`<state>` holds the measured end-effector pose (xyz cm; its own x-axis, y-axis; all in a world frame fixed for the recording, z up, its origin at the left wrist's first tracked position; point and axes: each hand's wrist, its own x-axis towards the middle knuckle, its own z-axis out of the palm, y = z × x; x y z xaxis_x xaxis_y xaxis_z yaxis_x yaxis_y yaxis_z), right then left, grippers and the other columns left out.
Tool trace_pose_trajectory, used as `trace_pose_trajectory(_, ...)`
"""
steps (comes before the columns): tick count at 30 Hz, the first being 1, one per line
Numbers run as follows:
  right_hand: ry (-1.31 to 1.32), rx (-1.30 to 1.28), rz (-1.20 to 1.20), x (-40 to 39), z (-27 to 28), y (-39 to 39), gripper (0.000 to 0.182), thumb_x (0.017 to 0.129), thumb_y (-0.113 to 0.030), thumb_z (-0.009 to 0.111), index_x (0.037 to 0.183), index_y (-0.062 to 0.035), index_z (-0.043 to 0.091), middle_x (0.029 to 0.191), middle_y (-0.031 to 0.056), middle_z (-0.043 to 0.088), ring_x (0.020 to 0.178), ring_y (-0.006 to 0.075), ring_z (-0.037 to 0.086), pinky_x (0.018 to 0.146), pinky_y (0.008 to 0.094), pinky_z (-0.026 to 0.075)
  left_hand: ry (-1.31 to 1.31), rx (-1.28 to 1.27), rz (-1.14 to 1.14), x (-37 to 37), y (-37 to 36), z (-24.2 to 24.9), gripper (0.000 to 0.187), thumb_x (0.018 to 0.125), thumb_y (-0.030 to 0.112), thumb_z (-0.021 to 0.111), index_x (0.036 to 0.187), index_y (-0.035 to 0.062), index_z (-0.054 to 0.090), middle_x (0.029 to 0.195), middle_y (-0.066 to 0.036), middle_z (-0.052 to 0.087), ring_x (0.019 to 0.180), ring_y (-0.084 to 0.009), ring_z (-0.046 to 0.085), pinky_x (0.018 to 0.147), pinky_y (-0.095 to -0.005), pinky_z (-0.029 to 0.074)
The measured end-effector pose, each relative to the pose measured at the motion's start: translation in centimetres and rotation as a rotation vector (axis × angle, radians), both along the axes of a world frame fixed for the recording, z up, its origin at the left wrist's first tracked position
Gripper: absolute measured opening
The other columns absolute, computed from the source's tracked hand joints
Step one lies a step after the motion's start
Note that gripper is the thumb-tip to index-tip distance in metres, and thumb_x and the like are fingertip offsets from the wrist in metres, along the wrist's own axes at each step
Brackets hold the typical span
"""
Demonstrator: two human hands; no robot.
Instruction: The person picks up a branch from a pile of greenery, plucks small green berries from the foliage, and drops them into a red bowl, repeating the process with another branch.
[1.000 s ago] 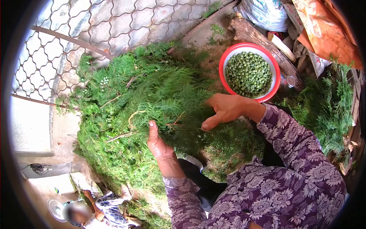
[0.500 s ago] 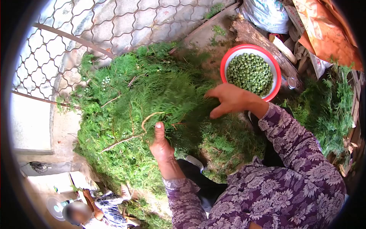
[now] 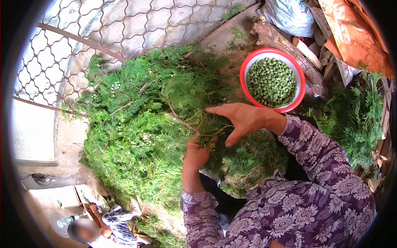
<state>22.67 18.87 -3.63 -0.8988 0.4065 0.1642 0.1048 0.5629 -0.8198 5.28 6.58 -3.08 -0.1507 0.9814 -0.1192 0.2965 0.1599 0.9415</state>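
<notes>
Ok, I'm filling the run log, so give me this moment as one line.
left hand: grips leafy branch by stem | right hand: open, on the foliage | red bowl of green berries: beside

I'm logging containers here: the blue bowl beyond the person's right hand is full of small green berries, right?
Not quite. The bowl is red-rimmed with a white inside, not blue. The head view shows it full of small green berries, beyond the right hand.

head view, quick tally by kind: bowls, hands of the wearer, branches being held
red bowl of green berries: 1
wearer's hands: 2, left hand and right hand
held leafy branch: 1
total: 4
</notes>
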Motion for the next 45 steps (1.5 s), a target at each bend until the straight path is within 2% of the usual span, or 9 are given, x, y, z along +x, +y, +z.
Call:
trace_pose_trajectory(5, 0.084, -0.204, -0.034, -0.2, 0.4, -0.8, 0.093, 0.055, -0.03, 0.075, 0.131, 0.0009, 0.031, 0.108, 0.0197, 0.056, 0.1, 0.0256, 0.056, 0.088, 0.0308, 0.042, 0.021, -0.172, -0.141, -0.3, -0.4, 0.1, 0.022, 0.08, 0.011, 0.063, 0.102, 0.0066, 0.062, 0.091, -0.004, 0.064, 0.083, -0.0107, 0.055, 0.075, -0.0271, 0.044)
trace_pose_trajectory(7, 0.076, -0.435, 0.058, 0.0, 1.1, -0.8, 0.07, 0.061, -0.027, 0.072, 0.12, -0.0009, 0.045, 0.096, 0.0164, 0.06, 0.089, 0.021, 0.059, 0.079, 0.0295, 0.045, 0.011, -0.178, -0.185, -0.4, -0.5, -0.3, 0.024, 0.08, 0.012, 0.063, 0.103, 0.0064, 0.061, 0.092, -0.004, 0.065, 0.084, -0.0109, 0.055, 0.076, -0.0274, 0.044)
trace_pose_trajectory(13, -0.03, -0.439, 0.0, 0.3, -0.3, -1.0, 0.026, 0.074, -0.019, 0.065, 0.093, -0.0014, 0.061, 0.077, 0.0081, 0.062, 0.073, 0.0124, 0.055, 0.066, 0.0295, 0.043, 0.094, -0.205, -0.288, -0.2, 0.2, 0.8, 0.032, 0.078, 0.011, 0.065, 0.109, 0.0055, 0.058, 0.098, -0.003, 0.063, 0.088, -0.0112, 0.054, 0.08, -0.0275, 0.043)
trace_pose_trajectory(17, 0.077, -0.436, -0.052, 1.9, -0.4, -0.1, 0.024, 0.078, -0.018, 0.063, 0.095, -0.0015, 0.06, 0.075, 0.0058, 0.06, 0.073, 0.0112, 0.053, 0.066, 0.0272, 0.043, -0.076, -0.077, -0.222, 0.6, 0.8, 1.2, 0.035, 0.077, 0.01, 0.066, 0.11, 0.0026, 0.057, 0.099, -0.001, 0.062, 0.088, -0.0102, 0.054, 0.079, -0.0257, 0.044)
trace_pose_trajectory(26, 0.501, -0.407, -1.139, 20.6, -1.3, -0.1, 0.037, 0.078, -0.014, 0.058, 0.112, 0.0009, 0.053, 0.102, 0.0059, 0.059, 0.092, 0.0152, 0.054, 0.087, 0.0289, 0.04, -0.158, -0.062, -0.178, 0.0, 0.8, 0.5, 0.033, 0.076, 0.012, 0.069, 0.104, -0.0001, 0.057, 0.088, -0.005, 0.063, 0.079, -0.0111, 0.057, 0.071, -0.0248, 0.047)
trace_pose_trajectory(32, 1.094, -0.407, -1.52, 38.7, 4.7, -6.9, 0.029, 0.084, -0.022, 0.057, 0.107, -0.0042, 0.054, 0.101, 0.0066, 0.059, 0.091, 0.02, 0.055, 0.081, 0.0315, 0.044, -0.188, -0.039, -0.08, -0.4, 0.5, 0.5, 0.025, 0.078, 0.012, 0.066, 0.1, 0.0003, 0.059, 0.084, -0.002, 0.062, 0.076, -0.0083, 0.056, 0.068, -0.0217, 0.046)
trace_pose_trajectory(36, 1.193, -0.222, -1.881, 57.5, -1.5, -13.4, 0.046, 0.086, -0.029, 0.053, 0.121, -0.0004, 0.045, 0.114, 0.0122, 0.053, 0.099, 0.0223, 0.052, 0.086, 0.0333, 0.042, -0.176, 0.088, -0.026, -1.3, 0.2, 0.3, 0.02, 0.082, 0.013, 0.061, 0.097, -0.0001, 0.06, 0.084, -0.008, 0.065, 0.073, -0.0146, 0.062, 0.066, -0.0258, 0.049)
trace_pose_trajectory(41, 1.168, -0.712, -2.374, 55.5, -8.3, -18.5, 0.062, 0.08, -0.033, 0.062, 0.127, -0.0037, 0.035, 0.104, 0.0145, 0.055, 0.089, 0.0197, 0.056, 0.066, 0.031, 0.05, -0.335, 0.145, 0.125, -2.1, -0.4, 0.9, 0.021, 0.084, 0.017, 0.059, 0.097, 0.0003, 0.061, 0.084, -0.009, 0.065, 0.069, -0.0151, 0.062, 0.062, -0.0247, 0.049)
trace_pose_trajectory(45, 1.068, -0.915, -1.805, 57.8, -14.2, -14.3, 0.034, 0.085, -0.026, 0.057, 0.11, -0.0046, 0.049, 0.089, 0.0078, 0.057, 0.08, 0.0155, 0.056, 0.059, 0.0273, 0.047, -0.395, 0.171, 0.184, -2.6, -0.7, 0.9, 0.021, 0.085, 0.018, 0.059, 0.097, 0.0011, 0.061, 0.083, -0.01, 0.065, 0.067, -0.0146, 0.062, 0.06, -0.0241, 0.049)
